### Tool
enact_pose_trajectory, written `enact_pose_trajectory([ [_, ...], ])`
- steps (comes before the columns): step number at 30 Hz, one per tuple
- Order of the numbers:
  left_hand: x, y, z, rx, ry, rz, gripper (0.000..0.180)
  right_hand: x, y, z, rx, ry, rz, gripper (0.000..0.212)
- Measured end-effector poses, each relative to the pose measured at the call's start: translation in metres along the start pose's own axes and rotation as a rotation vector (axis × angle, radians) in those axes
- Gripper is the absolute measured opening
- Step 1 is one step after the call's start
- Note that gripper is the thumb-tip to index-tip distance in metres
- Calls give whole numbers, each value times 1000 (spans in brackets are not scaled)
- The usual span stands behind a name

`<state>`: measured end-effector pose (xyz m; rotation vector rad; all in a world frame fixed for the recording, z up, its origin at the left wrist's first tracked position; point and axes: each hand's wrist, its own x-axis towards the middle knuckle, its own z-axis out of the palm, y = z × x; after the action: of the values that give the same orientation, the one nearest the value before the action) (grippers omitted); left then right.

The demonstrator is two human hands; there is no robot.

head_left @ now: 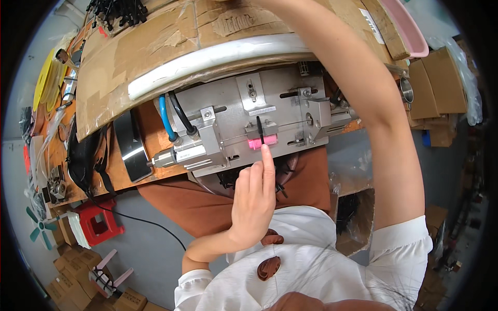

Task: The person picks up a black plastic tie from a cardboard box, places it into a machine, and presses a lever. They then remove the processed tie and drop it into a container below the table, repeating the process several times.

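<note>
My left hand [253, 199] reaches up from below with its index finger stretched out. The fingertip touches or nearly touches the lower end of a slender black stick-like part [260, 127]. This part lies across a small pink block [263, 141] at the front middle of a metal clamping fixture [228, 111]. A thin rod runs sideways through the fixture behind the pink block. My right forearm [332, 46] stretches over the fixture to the far side. The right hand is almost wholly cut off by the top edge, so its fingers are hidden.
Cardboard [155, 46] with a white tube [218, 57] along its edge stands behind the fixture. Blue hose [164, 119] and black hose enter at left, beside a dark phone-like slab [130, 147]. Black parts [116, 10] lie far left; a pink tray [407, 26] sits far right.
</note>
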<state>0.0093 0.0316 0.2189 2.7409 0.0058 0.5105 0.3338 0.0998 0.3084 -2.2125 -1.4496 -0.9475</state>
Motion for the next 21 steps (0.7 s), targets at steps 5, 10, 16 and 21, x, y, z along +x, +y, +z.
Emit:
enact_pose_trajectory([
  [5,2,3,9,22,-137,-110,70,-14,-6,-92,567,-357,215,21],
  [10,5,-1,9,187,-113,-44,72,-108,-25,-130,737,-120,342,17],
  [16,-1,1,-13,-23,-21,-172,67,-251,-130,-141,560,-137,247,57],
  [21,-16,-2,-14,-52,-51,-233,71,-269,-151,-116,541,-263,277,64],
])
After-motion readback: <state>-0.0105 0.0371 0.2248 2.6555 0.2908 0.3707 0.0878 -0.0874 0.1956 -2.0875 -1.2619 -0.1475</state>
